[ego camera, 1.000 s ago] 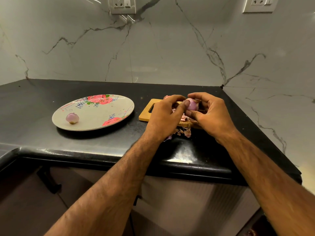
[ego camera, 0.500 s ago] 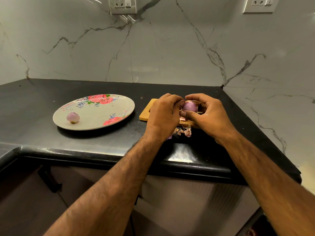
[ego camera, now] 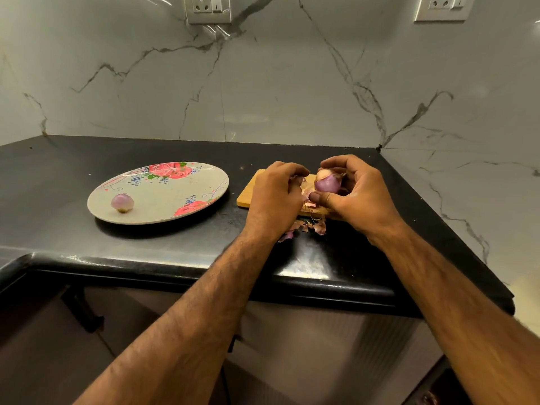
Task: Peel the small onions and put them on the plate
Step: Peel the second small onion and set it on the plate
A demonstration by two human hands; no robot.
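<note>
The plate (ego camera: 166, 204) on the bench (ego camera: 58, 176) holds one peeled onion (ego camera: 122, 203) near its left rim; the right hand (ego camera: 361, 197) pinches a second onion (ego camera: 327, 183), part-skinned, over the board (ego camera: 247, 197); the left hand (ego camera: 273, 197), fingers curled, pinches a peel scrap (ego camera: 298, 179); loose skins (ego camera: 311, 226) lie on the bench beside the board.

Black countertop (ego camera: 146, 258); grey-veined marble wall (ego camera: 277, 83); two white sockets (ego camera: 208, 8).

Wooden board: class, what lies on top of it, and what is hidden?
Loose onion skins lie on the wooden board. The left hand and the right hand, which holds an onion, cover most of it, hiding anything else there.
</note>
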